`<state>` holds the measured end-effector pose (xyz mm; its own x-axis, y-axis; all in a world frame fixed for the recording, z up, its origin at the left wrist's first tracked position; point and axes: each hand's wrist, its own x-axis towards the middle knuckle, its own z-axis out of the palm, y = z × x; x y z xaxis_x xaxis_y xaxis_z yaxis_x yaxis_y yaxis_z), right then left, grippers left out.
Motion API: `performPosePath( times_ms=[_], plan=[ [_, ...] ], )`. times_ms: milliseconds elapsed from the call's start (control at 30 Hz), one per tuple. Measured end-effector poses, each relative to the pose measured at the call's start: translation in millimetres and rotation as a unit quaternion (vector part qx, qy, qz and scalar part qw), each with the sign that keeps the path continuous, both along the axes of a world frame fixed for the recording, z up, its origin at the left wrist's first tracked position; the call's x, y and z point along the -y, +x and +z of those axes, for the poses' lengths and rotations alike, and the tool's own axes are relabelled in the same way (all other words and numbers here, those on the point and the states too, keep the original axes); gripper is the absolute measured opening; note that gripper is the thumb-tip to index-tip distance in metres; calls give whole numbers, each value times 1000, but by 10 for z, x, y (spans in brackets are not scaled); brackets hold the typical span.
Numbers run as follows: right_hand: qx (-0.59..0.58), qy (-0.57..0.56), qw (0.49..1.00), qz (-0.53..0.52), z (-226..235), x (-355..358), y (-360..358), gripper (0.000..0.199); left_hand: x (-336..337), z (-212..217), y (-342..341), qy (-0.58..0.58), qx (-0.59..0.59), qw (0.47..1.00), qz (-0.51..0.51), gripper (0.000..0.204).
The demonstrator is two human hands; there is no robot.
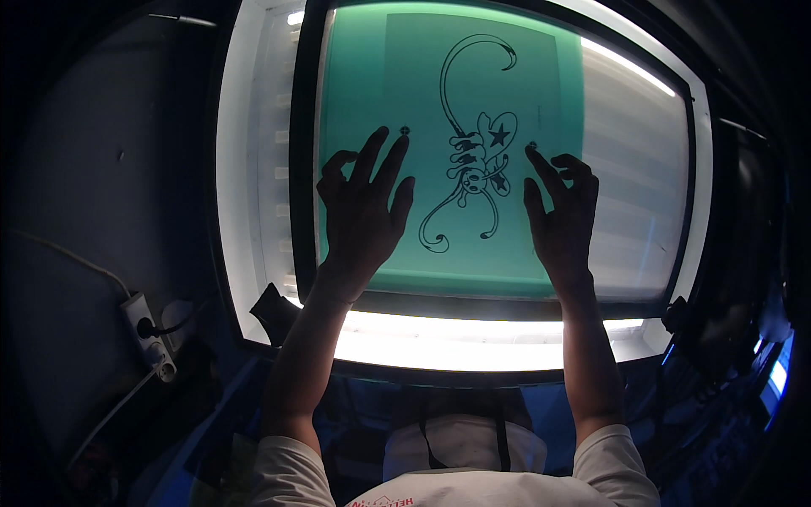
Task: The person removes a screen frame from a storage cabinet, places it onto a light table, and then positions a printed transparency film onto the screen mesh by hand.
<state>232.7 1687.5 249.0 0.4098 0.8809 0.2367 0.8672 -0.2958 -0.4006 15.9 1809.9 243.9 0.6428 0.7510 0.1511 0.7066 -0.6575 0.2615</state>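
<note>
A dark-framed screen (302, 169) with green mesh (372, 93) lies on a lit light table (253, 169). On the mesh lies a clear film with a black curly drawing (475, 160) of a heart and star. My left hand (363, 211) rests flat on the mesh left of the drawing, fingers spread. My right hand (562, 211) touches the mesh right of the drawing, its index fingertip pressing near a small dark mark (532, 145). A similar mark (405, 130) sits by my left fingertips. Neither hand holds anything.
A white power strip (149, 336) with a plugged cable lies at the lower left in the dark. A black clamp or corner piece (274, 311) sits at the table's front left. Dark equipment (743, 253) stands at the right. The room around is dim.
</note>
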Motion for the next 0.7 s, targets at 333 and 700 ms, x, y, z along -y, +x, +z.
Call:
performPosePath(
  times_ms=[333, 700],
  plan=[
    [1, -2, 1000, 2, -12, -1, 2, 38, -2, -8, -4, 1, 8, 1000, 0, 44],
    [-42, 6, 999, -19, 0, 2, 9, 37, 11, -2, 14, 0, -22, 1000, 8, 44]
  ],
)
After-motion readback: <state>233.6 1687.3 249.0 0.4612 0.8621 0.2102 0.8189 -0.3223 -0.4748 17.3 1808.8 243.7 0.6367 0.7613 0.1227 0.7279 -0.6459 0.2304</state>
